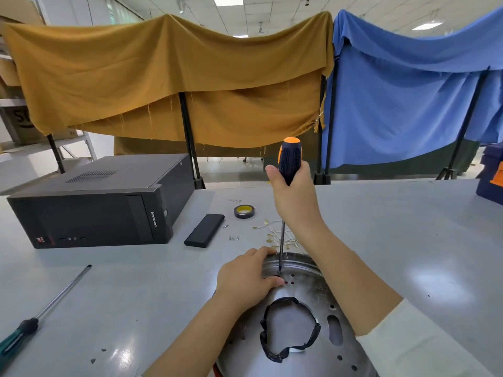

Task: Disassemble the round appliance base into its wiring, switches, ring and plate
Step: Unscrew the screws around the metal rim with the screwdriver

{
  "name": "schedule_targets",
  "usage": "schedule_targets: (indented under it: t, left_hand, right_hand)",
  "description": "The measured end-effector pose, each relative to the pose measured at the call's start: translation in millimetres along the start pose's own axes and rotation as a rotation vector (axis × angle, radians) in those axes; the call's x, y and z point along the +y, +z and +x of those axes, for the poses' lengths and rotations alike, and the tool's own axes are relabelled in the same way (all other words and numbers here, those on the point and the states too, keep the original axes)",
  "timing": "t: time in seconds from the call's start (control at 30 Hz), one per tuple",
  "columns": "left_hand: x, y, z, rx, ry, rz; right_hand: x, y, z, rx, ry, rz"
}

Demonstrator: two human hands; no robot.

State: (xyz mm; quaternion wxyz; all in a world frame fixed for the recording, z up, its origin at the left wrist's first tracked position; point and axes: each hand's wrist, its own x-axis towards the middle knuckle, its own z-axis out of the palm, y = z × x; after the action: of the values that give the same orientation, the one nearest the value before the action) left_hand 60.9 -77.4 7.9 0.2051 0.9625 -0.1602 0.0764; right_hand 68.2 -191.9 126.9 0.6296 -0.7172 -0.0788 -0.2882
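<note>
- While we grip the screwdriver (289,161) in our right hand (295,195), fingers clenched round its black and orange handle, its shaft stands nearly upright with the tip set into the base (304,292).
- We steady the base with our left hand (245,278): the fingers curl over its far left rim and the thumb presses on the metal just beside the tip.
- We see the round metal base lying on the grey table (408,240) at the near edge, between our forearms, with a black ring (288,330) around its middle opening.
- Just beyond the base lie loose wires (275,232), a few screws (233,237) and a tape roll (244,211).
- At far left sits a black computer (100,202), with a black case (204,230) right of it.
- A green screwdriver (40,314) lies near left.
</note>
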Motion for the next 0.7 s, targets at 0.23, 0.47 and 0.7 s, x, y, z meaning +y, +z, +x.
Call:
schedule_targets:
  t: [0.23, 0.47, 0.7]
  left_hand:
    - [0, 0, 0, 0.0, 0.002, 0.018]
    - [0, 1, 0, 0.0, 0.003, 0.021]
    - [0, 0, -1, 0.004, 0.01, 0.025]
  right_hand:
    - [-7, 5, 4, -0.132, 0.062, 0.131]
    - [-12, 14, -9, -0.185, 0.008, 0.085]
    - [-13, 20, -14, -0.025, 0.019, 0.119]
